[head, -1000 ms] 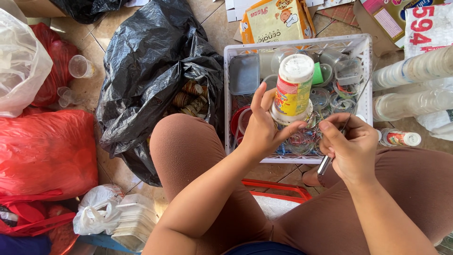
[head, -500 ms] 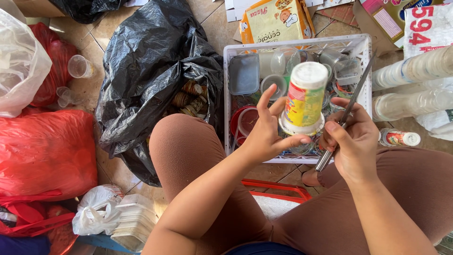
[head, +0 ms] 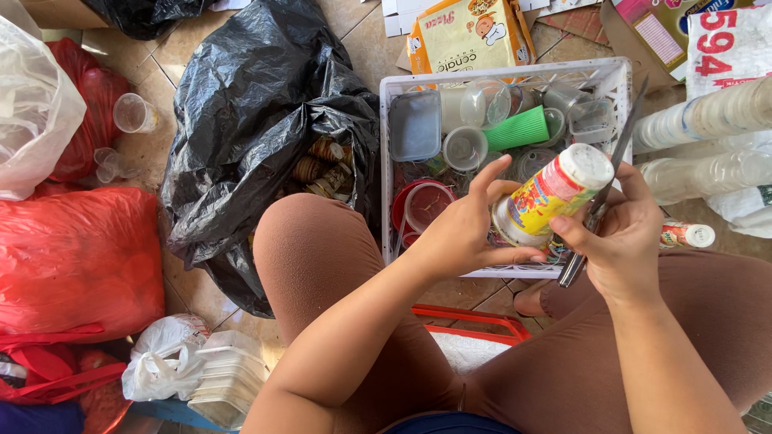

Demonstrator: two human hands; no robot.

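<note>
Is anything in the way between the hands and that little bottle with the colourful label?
No, nothing visible. The left hand holds the bottle by its bottom end, and the right hand touches its side while also gripping a dark metal blade. Both hands are right on the bottle, above the white basket.

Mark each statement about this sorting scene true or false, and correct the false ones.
1. The left hand holds a bottle with a white cap. True.
2. The right hand is empty. False: it holds scissors against the bottle.
3. The white crate holds a green ribbed cup. True.
4. The black bag lies right of the crate. False: it lies to its left.
5. A red bag lies at the left. True.
</note>
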